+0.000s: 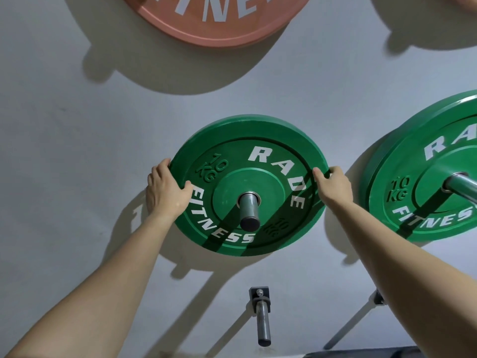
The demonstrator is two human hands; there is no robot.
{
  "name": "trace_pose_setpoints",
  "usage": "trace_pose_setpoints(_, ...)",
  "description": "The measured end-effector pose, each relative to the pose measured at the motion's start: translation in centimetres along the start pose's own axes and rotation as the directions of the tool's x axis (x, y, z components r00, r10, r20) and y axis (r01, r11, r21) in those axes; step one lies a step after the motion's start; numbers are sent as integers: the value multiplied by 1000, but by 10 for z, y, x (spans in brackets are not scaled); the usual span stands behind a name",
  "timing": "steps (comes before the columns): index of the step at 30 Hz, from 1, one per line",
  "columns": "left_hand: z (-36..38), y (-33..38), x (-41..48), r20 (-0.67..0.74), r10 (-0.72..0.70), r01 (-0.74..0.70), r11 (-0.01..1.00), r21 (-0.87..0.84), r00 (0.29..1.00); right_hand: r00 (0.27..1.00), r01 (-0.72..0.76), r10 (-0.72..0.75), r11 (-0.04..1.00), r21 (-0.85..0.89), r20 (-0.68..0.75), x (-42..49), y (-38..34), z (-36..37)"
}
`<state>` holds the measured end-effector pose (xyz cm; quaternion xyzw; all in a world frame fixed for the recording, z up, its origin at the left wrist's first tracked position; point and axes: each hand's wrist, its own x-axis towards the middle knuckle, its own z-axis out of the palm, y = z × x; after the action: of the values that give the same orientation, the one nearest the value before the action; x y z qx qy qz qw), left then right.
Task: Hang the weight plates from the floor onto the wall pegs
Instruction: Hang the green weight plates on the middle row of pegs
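A green 10 kg plate (pixel 233 140) hangs on a steel wall peg (pixel 249 210) that passes through its centre hole, close against the grey wall (pixel 77 120). The left hand (pixel 166 189) grips its left rim, thumb on the face and fingers curled behind. The right hand (pixel 334 186) grips the right rim likewise. A second green plate (pixel 426 182) hangs to the right, a salmon plate (pixel 214 27) above, and a bare peg (pixel 262 321) sticks out below.

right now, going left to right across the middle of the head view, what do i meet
left hand → green plate that both hands grip by the rim → right hand → second green plate, partly cut off by the frame edge
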<state>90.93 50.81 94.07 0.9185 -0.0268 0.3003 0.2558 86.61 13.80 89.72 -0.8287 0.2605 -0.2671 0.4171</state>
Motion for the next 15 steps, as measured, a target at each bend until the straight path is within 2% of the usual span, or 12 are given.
trace_pose_setpoints(3, -7, 28, 10, -22, 108, -107, 994, 23, 994, 998, 16, -18, 999, -40, -56, 4, -21, -2)
trace_pose_setpoints(7, -8, 63, 25, -34, 200, -198, 979, 53, 979, 997, 46, -50, 997, -63, -64, 9, -44, -3)
trace_pose_setpoints(13, -1, 53, 23, -20, 99, -98, 994, 49, 995, 961, 265, -270, 960, -96, -53, -4, -62, -23)
trace_pose_setpoints(15, 2, 38, 19, -25, 71, -70, 997, 23, 997, 955, 289, -293, 954, -78, -48, -4, -50, -29)
